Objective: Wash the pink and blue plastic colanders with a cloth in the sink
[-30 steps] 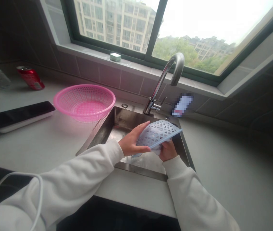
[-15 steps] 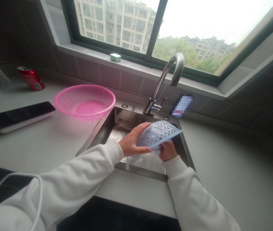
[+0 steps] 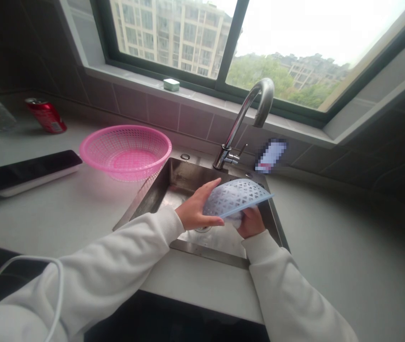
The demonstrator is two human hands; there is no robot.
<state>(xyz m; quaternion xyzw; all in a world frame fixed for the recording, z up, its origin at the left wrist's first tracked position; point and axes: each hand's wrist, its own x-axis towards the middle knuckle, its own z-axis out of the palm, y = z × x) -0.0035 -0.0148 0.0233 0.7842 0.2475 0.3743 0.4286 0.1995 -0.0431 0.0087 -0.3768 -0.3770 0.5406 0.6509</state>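
Observation:
A pale blue perforated plastic basket point(image 3: 236, 197) is tipped on its side over the steel sink point(image 3: 152, 192). My left hand point(image 3: 197, 211) grips its rounded back, fingers spread over the outside and thumb under the rim. My right hand point(image 3: 250, 222) is beneath the rim, its fingers curled inside the basket around something pale that I cannot make out. Both arms wear white sleeves.
A curved tap point(image 3: 250, 111) stands behind the sink. A pink basket point(image 3: 126, 152) sits on the counter by the sink's left edge. Further left lie a long black and white device point(image 3: 27, 172) and a red can point(image 3: 46, 115). A small white box point(image 3: 171, 84) rests on the windowsill.
The blue basket has tilted a little, its right rim swinging slightly outward and down. Both hands stay on it.

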